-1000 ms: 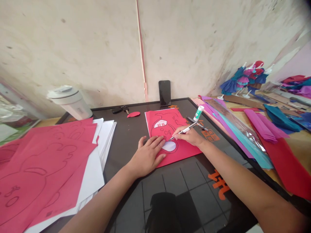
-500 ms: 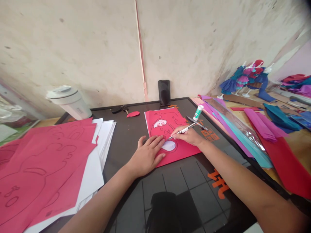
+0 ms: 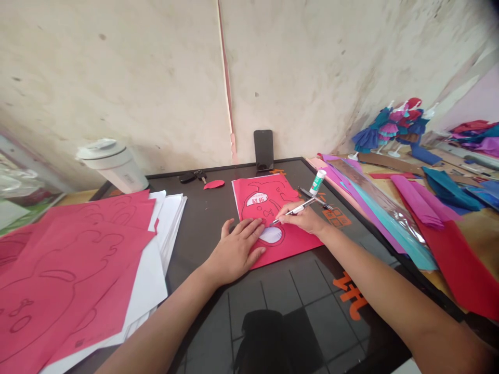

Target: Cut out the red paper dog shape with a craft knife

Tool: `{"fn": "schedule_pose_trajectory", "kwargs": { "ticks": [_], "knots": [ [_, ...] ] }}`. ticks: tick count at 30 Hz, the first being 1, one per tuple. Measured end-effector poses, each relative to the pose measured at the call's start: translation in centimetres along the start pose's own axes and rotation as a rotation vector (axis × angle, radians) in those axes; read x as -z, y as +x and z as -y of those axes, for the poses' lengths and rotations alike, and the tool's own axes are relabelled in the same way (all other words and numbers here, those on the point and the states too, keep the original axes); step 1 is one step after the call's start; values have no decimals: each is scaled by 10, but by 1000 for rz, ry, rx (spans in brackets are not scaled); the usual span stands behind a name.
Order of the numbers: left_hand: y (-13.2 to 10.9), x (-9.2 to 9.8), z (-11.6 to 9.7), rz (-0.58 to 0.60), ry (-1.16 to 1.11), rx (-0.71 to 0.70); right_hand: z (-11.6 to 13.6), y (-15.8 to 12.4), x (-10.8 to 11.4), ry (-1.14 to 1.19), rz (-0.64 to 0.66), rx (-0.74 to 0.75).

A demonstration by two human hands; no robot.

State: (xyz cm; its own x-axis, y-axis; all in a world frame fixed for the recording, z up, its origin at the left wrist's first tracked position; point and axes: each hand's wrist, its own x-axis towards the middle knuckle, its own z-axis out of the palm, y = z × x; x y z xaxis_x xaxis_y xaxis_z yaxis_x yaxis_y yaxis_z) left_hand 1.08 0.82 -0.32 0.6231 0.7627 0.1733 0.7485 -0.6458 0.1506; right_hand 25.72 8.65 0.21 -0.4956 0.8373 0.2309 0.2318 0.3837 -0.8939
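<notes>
A red paper sheet (image 3: 290,246) printed with dark outlines lies on the dark board, over white paper. It has two oval openings, white paper showing through them: one upper left with red characters, one lower with fine lines. My left hand (image 3: 237,246) lies flat on the sheet's left side, fingers stretched out and apart, beside the lower opening. My right hand (image 3: 304,217) pinches a slim, pen-shaped craft knife (image 3: 295,209), its tip touching or just over the paper at the lower opening's upper edge. Behind the right hand lies another pen-like tool (image 3: 325,203).
A glue stick (image 3: 317,183) stands behind the right hand. A phone (image 3: 264,150) leans on the wall. Keys (image 3: 193,176) and a red cutout (image 3: 214,184) lie at the back. Printed red sheets (image 3: 97,249) and a white cup (image 3: 117,169) are left, coloured paper (image 3: 456,259) right.
The knife tip and my right fingers have shifted slightly right along the lower opening's upper edge. My left hand stays in place on the sheet.
</notes>
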Motion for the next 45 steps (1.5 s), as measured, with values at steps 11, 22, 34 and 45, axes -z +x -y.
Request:
{"fn": "schedule_pose_trajectory", "kwargs": {
  "ticks": [11,22,34,45],
  "knots": [
    [0,0,1,-4,-11,-11,10,-9,-8,-178,-21,127],
    [0,-1,0,7,4,4,9,-8,-4,-66,-11,97],
    [0,-1,0,4,14,6,5,-6,-4,-38,-38,79],
    [0,-1,-1,1,-6,6,4,-5,-5,9,-37,41]
  ]
}}
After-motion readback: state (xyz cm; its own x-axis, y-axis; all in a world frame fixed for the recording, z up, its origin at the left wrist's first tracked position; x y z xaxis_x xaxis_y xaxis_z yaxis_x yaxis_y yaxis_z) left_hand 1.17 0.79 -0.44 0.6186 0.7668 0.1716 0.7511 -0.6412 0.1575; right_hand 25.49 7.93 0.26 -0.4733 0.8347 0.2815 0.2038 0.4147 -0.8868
